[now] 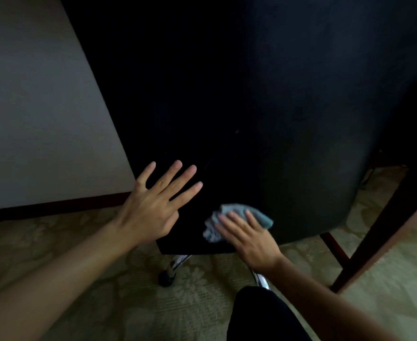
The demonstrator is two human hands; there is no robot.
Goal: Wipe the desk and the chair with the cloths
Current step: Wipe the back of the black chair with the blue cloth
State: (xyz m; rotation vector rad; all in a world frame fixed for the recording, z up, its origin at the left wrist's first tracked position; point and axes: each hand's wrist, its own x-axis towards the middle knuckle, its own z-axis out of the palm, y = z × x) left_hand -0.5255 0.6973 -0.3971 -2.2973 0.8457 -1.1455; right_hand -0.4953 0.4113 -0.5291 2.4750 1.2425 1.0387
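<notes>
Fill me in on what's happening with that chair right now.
A person is wiping the dark chair. The right hand presses a crumpled blue-grey cloth flat against the lower part of the chair's dark surface, near its bottom edge. The left hand rests open, fingers spread, on the same surface beside it, apparently steadying it. A chrome leg shows below, on patterned carpet.

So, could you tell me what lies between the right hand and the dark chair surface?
In the head view, a crumpled blue-grey cloth lies under the right hand, pressed against the chair.
</notes>
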